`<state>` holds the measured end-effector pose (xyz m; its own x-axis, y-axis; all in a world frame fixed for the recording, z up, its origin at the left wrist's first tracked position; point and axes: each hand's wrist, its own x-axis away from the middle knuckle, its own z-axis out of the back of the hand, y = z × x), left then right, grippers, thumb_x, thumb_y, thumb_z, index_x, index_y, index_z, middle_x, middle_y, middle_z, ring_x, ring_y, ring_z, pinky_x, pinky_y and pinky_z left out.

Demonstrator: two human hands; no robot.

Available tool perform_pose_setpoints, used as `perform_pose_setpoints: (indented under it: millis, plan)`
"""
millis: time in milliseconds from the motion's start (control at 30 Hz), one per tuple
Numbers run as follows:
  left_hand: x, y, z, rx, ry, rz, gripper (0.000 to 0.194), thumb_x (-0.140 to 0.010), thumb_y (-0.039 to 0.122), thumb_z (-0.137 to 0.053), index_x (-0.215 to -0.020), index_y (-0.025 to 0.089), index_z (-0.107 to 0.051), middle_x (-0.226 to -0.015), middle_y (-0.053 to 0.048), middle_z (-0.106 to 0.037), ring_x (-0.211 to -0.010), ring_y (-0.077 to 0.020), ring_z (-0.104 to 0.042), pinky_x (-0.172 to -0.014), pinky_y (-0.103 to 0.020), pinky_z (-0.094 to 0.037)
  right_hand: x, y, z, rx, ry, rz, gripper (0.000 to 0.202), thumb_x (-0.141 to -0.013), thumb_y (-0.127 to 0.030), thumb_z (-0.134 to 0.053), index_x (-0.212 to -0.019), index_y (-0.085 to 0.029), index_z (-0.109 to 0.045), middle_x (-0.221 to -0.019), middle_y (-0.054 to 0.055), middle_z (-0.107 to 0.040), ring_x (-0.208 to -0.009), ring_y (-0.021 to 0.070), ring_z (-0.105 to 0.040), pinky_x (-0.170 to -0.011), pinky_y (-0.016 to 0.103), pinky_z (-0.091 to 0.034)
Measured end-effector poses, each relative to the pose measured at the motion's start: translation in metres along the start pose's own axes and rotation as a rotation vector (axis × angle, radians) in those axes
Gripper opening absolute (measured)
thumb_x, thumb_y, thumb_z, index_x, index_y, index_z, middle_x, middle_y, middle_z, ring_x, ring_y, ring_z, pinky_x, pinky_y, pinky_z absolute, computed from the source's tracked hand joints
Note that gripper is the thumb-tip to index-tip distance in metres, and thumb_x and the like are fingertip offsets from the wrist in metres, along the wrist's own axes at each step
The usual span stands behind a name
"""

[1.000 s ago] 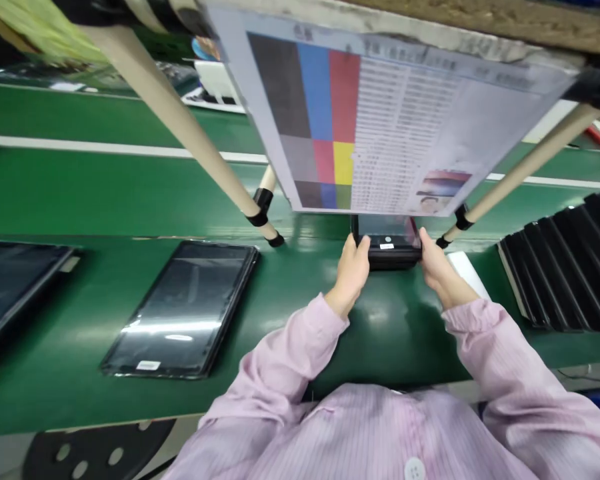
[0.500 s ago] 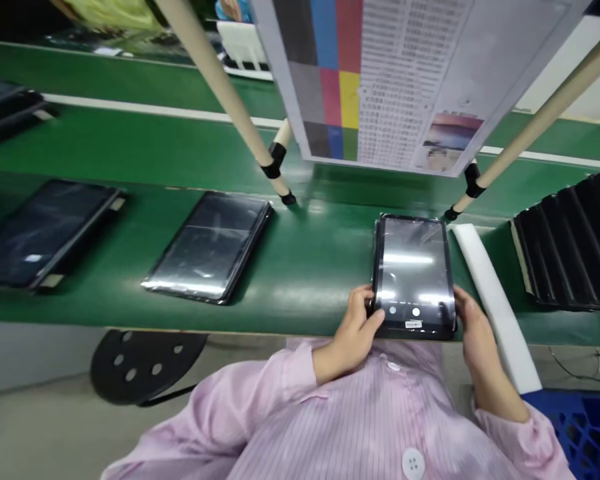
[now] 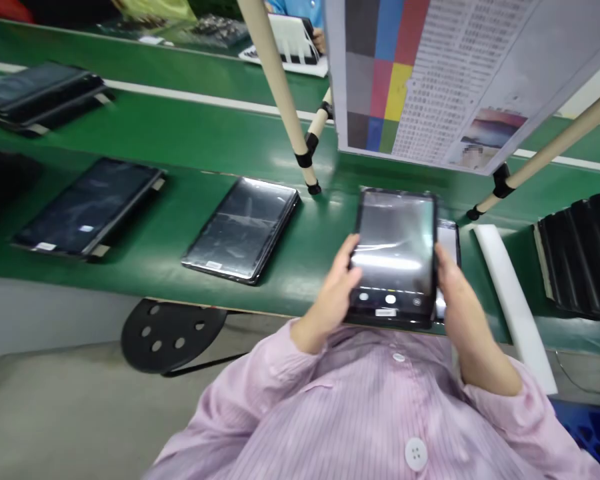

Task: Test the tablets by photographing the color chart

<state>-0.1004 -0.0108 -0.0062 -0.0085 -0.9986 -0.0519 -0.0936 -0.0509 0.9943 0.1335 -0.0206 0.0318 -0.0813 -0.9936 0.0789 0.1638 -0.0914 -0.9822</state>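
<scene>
Tablet, one: over front of bench; left hand pinching 9 o'clock edge, right hand 3 o'clock edge. Second tablet: partly behind, at 3 o'clock. Hazards: slick edges could slip, causing drop; careless lowering could knock second tablet.

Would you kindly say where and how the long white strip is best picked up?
I'd take the white strip by its near end, coming from the front: that end juts past the edge of the bench, which likely leaves room for fingers below and a thumb on top. The right hand holds a tablet just left of the strip.
</scene>
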Motion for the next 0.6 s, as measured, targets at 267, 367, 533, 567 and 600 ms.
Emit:
perform_pose_setpoints:
  millis: [267, 367, 533, 567, 600]
  plan:
    - [-0.017, -0.035, 0.099, 0.009, 0.088, 0.051, 0.07, -0.09, 0.068, -0.07, -0.147, 0.028, -0.063, -0.167, -0.009, -0.052, -0.161, -0.0334, -0.038, -0.136, -0.054, -0.025, -0.019, -0.001, -0.084, 0.037, -0.28, -0.161, 0.12, -0.076, -0.104, -0.043, -0.164, -0.023, -0.045, -0.176, 0.005, -0.033, -0.168, 0.0281, -0.021, -0.138, 0.054, -0.022]
    - [-0.022, -0.049, 0.103, 0.022, 0.073, 0.081, 0.075, -0.088, 0.071, -0.071, -0.147, 0.025, -0.063, -0.166, -0.012, -0.053, -0.161, -0.0351, -0.039, -0.136, -0.056, -0.026, -0.025, -0.001, -0.05, 0.11, -0.159, -0.076, 0.104, -0.088, -0.093, -0.041, -0.166, -0.024, -0.04, -0.18, 0.004, -0.023, -0.169, 0.0269, -0.016, -0.138, 0.054, -0.017]
    - [-0.019, -0.049, 0.098, 0.032, 0.044, 0.042, 0.068, -0.092, 0.069, -0.068, -0.146, 0.029, -0.064, -0.166, -0.009, -0.053, -0.162, -0.0327, -0.038, -0.136, -0.052, -0.028, -0.042, 0.044, 0.102, 0.965, 0.392, 0.186, 0.086, -0.092, -0.073, -0.051, -0.159, -0.019, -0.053, -0.173, 0.023, -0.034, -0.16, 0.0438, -0.035, -0.123, 0.071, -0.032]
    - [-0.018, -0.048, 0.098, 0.029, 0.041, 0.041, 0.068, -0.092, 0.069, -0.068, -0.147, 0.029, -0.064, -0.167, -0.009, -0.053, -0.162, -0.0326, -0.037, -0.136, -0.052, -0.027, -0.041, 0.062, 0.134, 1.141, 0.419, 0.094, 0.084, -0.089, -0.074, -0.052, -0.15, -0.018, -0.063, -0.166, 0.028, -0.042, -0.15, 0.0504, -0.045, -0.115, 0.076, -0.035]
    - [-0.018, -0.048, 0.099, 0.025, 0.038, 0.04, 0.069, -0.092, 0.07, -0.067, -0.147, 0.028, -0.064, -0.168, -0.009, -0.052, -0.163, -0.0326, -0.036, -0.136, -0.052, -0.026, -0.037, 0.08, 0.162, 1.262, 0.394, -0.017, 0.082, -0.084, -0.073, -0.056, -0.144, -0.018, -0.069, -0.154, 0.032, -0.054, -0.136, 0.0537, -0.056, -0.104, 0.077, -0.041]
